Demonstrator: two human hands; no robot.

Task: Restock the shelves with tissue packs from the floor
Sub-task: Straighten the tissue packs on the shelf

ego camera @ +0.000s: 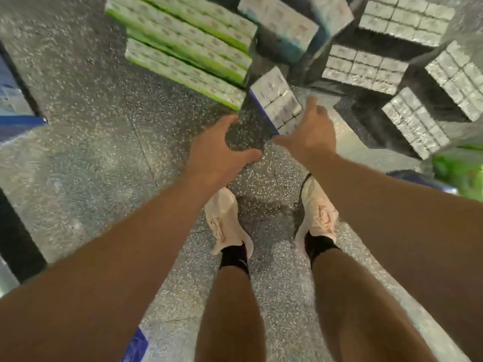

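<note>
A white tissue pack with a blue edge (277, 100) stands on the speckled floor (86, 131) straight ahead. My left hand (222, 150) reaches down to its left, fingers spread and holding nothing. My right hand (311, 131) hovers at the pack's right side, fingers spread, and contact is not clear in the blurred frame. Green-edged tissue packs (183, 45) lie stacked at the upper left. Silver-grey multipacks (366, 66) sit at the upper right.
My two feet in pale shoes (227, 220) stand on the floor below the hands. More grey packs (415, 121) crowd the right side. A green bag (460, 168) lies at the right edge. A blue shelf base (18, 121) runs along the left.
</note>
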